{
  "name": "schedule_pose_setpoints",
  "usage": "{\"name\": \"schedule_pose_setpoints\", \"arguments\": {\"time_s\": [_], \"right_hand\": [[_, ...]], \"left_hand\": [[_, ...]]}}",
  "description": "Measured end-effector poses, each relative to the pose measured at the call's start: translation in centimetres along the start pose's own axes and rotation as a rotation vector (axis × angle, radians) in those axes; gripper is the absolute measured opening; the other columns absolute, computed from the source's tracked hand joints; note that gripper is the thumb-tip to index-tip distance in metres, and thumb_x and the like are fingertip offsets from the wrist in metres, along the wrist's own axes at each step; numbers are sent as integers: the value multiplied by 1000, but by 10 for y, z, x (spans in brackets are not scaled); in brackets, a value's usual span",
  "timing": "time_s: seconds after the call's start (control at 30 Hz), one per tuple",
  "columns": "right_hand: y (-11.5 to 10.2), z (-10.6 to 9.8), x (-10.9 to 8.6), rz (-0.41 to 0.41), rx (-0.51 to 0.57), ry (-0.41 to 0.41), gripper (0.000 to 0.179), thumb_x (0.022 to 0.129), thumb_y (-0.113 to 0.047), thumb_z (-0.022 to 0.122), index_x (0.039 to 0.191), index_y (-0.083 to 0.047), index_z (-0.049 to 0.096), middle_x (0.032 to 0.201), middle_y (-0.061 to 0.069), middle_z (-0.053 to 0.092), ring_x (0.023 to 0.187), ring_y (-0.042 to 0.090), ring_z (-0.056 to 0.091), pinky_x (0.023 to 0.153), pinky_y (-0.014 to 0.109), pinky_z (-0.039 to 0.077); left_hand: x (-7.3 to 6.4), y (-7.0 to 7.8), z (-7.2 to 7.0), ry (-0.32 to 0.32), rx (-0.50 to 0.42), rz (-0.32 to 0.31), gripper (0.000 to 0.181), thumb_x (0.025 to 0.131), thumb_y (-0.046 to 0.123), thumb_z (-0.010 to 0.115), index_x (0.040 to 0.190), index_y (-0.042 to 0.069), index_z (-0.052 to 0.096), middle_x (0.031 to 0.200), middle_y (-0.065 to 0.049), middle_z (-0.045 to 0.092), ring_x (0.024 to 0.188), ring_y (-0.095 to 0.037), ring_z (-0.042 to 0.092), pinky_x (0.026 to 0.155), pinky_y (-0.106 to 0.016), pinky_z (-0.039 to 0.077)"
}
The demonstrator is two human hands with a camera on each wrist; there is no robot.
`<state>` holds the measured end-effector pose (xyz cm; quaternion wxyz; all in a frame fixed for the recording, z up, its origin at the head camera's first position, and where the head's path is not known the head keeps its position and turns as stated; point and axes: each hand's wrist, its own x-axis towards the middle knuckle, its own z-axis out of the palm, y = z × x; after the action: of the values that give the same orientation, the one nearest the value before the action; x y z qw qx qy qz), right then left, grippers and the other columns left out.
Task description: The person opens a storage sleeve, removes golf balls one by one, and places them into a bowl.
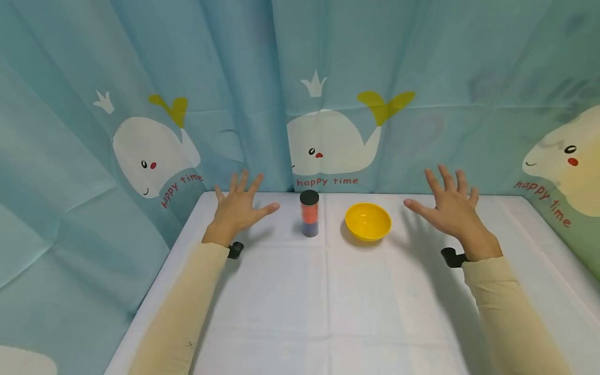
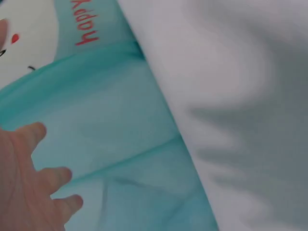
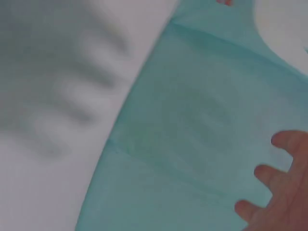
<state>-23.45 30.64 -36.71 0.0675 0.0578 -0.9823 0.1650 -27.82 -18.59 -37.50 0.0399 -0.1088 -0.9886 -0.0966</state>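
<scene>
Near the far edge of the white table stands a clear cylinder with a black lid (image 1: 309,212), red-orange in its upper part and dark blue below. To its right sits a yellow bowl (image 1: 368,222), its inside bare. My left hand (image 1: 238,208) hovers left of the cylinder, fingers spread, holding nothing. On the far side of the bowl, to the right, my right hand (image 1: 447,208) is likewise raised with fingers spread and holds nothing. Each wrist view catches only part of its hand, the left fingers (image 2: 57,180) and the right fingers (image 3: 269,175), against the curtain.
A white cloth covers the table (image 1: 328,302). Behind and to both sides hangs a blue-green curtain (image 1: 253,94) printed with whales, meeting the table's back edge. Black camera mounts (image 1: 453,258) are strapped at the wrists, and hand shadows fall on the cloth.
</scene>
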Motion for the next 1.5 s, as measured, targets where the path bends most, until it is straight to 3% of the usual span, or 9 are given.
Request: {"name": "schedule_pose_setpoints", "arguments": {"time_s": [0.1,0.27,0.37,0.5,0.6,0.7,0.97,1.17,1.5], "right_hand": [[-3,-3,-5,1,82,21,98,97,-66,53,166,-13,6,171,21,-7,153,56,-11,108,85,-3],[-5,-2,-10,-4,246,70,91,100,-54,56,166,-13,9,171,23,0,153,56,-4,109,84,1],[-8,-1,-10,-3,349,85,87,101,-49,58,166,-13,12,171,21,3,154,52,-2,109,84,6],[-15,-2,-6,16,425,76,84,100,-51,59,166,-18,16,172,16,7,156,46,2,111,80,18],[-21,-2,-2,8,442,71,82,100,-50,59,165,-17,21,170,17,16,153,46,14,109,75,28],[-25,-1,0,-19,455,83,77,101,-45,60,162,-12,27,164,21,29,146,46,28,107,69,33],[-33,8,3,-143,492,133,62,101,-27,66,151,2,43,148,27,45,129,45,47,107,66,37],[-40,11,3,-155,481,125,58,101,-28,66,149,0,47,143,24,52,127,42,52,106,63,41],[-52,8,2,-180,502,146,54,99,-25,69,145,-3,51,138,21,57,124,38,55,106,59,42]], "left_hand": [[-2,4,3,30,-75,1,101,87,87,43,165,30,16,172,-17,10,159,-45,4,113,-83,0],[-7,4,5,72,-328,-9,92,92,75,55,165,30,21,171,-13,21,160,-38,12,121,-73,10],[-6,5,8,126,-490,7,84,95,63,61,163,29,26,169,-7,29,155,-34,29,123,-62,23],[-3,10,11,207,-619,31,74,99,48,66,161,25,33,164,-8,39,128,-37,60,113,-56,42],[-4,13,13,253,-683,35,64,100,37,66,157,22,41,157,-10,50,124,-35,63,105,-57,48],[-4,19,16,278,-745,44,54,101,29,65,152,19,49,148,-11,58,136,-30,55,103,-58,48],[1,34,23,248,-737,72,39,100,16,61,140,17,60,131,-9,70,124,-27,63,94,-53,52],[2,44,29,123,-647,59,49,95,12,62,144,20,56,131,-6,69,122,-27,65,98,-47,52],[5,61,48,-25,-588,115,69,86,28,83,147,15,52,135,-13,66,121,-32,65,101,-48,53]]}}
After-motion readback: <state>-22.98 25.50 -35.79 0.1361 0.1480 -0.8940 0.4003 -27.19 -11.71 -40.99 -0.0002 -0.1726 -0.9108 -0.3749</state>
